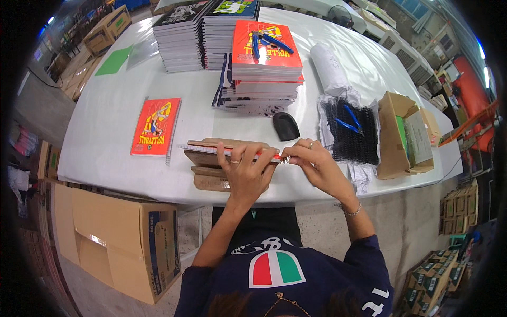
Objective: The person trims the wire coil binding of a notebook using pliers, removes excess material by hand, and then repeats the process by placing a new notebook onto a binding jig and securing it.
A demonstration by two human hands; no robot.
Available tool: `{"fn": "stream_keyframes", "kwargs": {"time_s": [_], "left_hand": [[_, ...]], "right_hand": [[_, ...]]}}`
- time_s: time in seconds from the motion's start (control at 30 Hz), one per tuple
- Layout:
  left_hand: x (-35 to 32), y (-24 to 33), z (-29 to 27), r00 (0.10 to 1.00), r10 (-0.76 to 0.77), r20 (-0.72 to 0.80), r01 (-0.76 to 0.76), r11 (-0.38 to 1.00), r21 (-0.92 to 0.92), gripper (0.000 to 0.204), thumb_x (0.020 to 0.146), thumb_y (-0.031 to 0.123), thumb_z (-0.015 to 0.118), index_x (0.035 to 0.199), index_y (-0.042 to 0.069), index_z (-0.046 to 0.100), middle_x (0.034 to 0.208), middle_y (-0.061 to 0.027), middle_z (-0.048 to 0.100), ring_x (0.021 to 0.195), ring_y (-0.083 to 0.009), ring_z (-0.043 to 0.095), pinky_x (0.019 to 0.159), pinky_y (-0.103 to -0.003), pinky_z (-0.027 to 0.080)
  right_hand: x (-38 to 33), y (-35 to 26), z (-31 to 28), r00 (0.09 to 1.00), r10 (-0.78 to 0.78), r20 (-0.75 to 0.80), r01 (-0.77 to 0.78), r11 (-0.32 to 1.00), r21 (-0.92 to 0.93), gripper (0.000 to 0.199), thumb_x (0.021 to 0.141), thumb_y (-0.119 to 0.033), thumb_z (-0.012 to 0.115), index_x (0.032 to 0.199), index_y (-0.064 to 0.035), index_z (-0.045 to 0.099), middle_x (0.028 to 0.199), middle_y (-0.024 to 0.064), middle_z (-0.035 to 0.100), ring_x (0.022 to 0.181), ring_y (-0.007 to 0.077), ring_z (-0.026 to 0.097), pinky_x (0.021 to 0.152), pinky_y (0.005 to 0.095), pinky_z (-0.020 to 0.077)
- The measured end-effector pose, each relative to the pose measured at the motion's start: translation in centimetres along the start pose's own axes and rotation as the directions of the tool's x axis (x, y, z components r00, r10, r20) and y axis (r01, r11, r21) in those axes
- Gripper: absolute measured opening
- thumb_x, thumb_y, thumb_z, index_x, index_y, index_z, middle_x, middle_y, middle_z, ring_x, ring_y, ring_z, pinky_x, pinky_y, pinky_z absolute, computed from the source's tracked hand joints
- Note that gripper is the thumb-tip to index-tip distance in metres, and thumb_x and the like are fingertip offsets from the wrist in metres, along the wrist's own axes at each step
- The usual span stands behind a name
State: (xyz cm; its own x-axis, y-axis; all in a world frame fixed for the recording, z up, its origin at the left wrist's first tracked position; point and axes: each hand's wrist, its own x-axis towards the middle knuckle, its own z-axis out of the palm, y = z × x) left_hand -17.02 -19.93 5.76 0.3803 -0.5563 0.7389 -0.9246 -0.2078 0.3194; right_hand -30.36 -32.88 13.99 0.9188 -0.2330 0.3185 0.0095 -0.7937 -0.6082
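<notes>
A notebook (203, 148) with a red cover edge lies edge-up in a brown slotted holder (211, 178) at the table's near side. My left hand (248, 166) is closed over the notebook and presses it against the holder. At the notebook's right end, the fingertips of my right hand (317, 164) pinch at the bound edge. What sits between them is too small to make out, perhaps the end of a coil. Just beyond rests a dark rounded object (285, 127). To the left lies a red spiral notebook (156, 128), flat on the table.
Black spiral coils (356, 145) lie on white wrapping at right, with blue cutters (349, 122) on top. Beside them stands an open cardboard box (391, 137). Behind are stacked notebooks (266, 68) carrying more blue cutters (270, 43), and a white roll (328, 68). A large carton (111, 227) stands below left.
</notes>
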Motion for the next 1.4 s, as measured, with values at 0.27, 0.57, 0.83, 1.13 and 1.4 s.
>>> {"fn": "stream_keyframes", "kwargs": {"time_s": [0.27, 0.57, 0.83, 1.13, 1.4], "left_hand": [[2.7, 0.6, -1.7, 0.993, 0.055, 0.107, -0.057, 0.998, 0.009, 0.022, 0.080, 0.031, 0.070, 0.101, 0.023, 0.065, 0.092, 0.0048, 0.054, 0.095, -0.0147, 0.051, 0.102, -0.049, 0.027], [2.9, -0.8, -1.2, 0.972, 0.223, 0.073, -0.207, 0.962, -0.178, 0.019, 0.080, 0.026, 0.071, 0.097, 0.018, 0.067, 0.092, 0.0028, 0.062, 0.090, -0.0166, 0.058, 0.091, -0.039, 0.035], [2.6, -1.0, -0.8, 0.975, 0.219, 0.034, -0.211, 0.964, -0.163, 0.022, 0.080, 0.029, 0.070, 0.099, 0.018, 0.066, 0.093, 0.0029, 0.062, 0.093, -0.0163, 0.059, 0.090, -0.038, 0.037], [3.1, -0.5, -1.2, 0.979, 0.203, 0.000, -0.198, 0.955, -0.221, 0.023, 0.082, 0.034, 0.068, 0.095, 0.016, 0.063, 0.088, 0.0011, 0.060, 0.096, -0.0163, 0.059, 0.092, -0.040, 0.037], [2.1, -1.5, -0.7, 0.974, 0.202, 0.101, -0.185, 0.970, -0.160, 0.025, 0.084, 0.038, 0.063, 0.099, 0.018, 0.065, 0.097, 0.0005, 0.062, 0.096, -0.0169, 0.061, 0.091, -0.041, 0.040]], "right_hand": [[0.1, -0.5, 0.7, 0.968, 0.248, -0.043, -0.234, 0.950, 0.209, 0.012, 0.096, -0.010, 0.056, 0.098, 0.0013, 0.059, 0.082, 0.0092, 0.060, 0.072, 0.0187, 0.056, 0.067, 0.0313, 0.0446], [2.9, 10.5, -0.2, 0.993, 0.106, 0.046, -0.102, 0.991, -0.090, 0.042, 0.082, -0.020, 0.075, 0.117, -0.0065, 0.056, 0.109, 0.0152, 0.060, 0.101, 0.0321, 0.056, 0.089, 0.0403, 0.0440], [4.6, 14.3, 2.9, 0.971, 0.095, 0.217, -0.067, 0.989, -0.131, 0.041, 0.078, -0.022, 0.078, 0.115, -0.0136, 0.063, 0.127, 0.0165, 0.055, 0.119, 0.0374, 0.045, 0.105, 0.0444, 0.0361], [3.5, 9.8, -0.2, 0.915, 0.160, 0.370, -0.372, 0.691, 0.620, 0.100, 0.068, -0.042, 0.086, 0.147, -0.0089, 0.034, 0.139, 0.0061, 0.039, 0.108, 0.0188, 0.049, 0.093, 0.0317, 0.0433], [3.4, 7.6, 0.2, 0.892, 0.069, 0.447, -0.443, 0.331, 0.833, 0.106, 0.069, -0.040, 0.079, 0.151, -0.0006, 0.024, 0.144, 0.0171, 0.043, 0.129, 0.0269, 0.047, 0.109, 0.0391, 0.0353]]}}
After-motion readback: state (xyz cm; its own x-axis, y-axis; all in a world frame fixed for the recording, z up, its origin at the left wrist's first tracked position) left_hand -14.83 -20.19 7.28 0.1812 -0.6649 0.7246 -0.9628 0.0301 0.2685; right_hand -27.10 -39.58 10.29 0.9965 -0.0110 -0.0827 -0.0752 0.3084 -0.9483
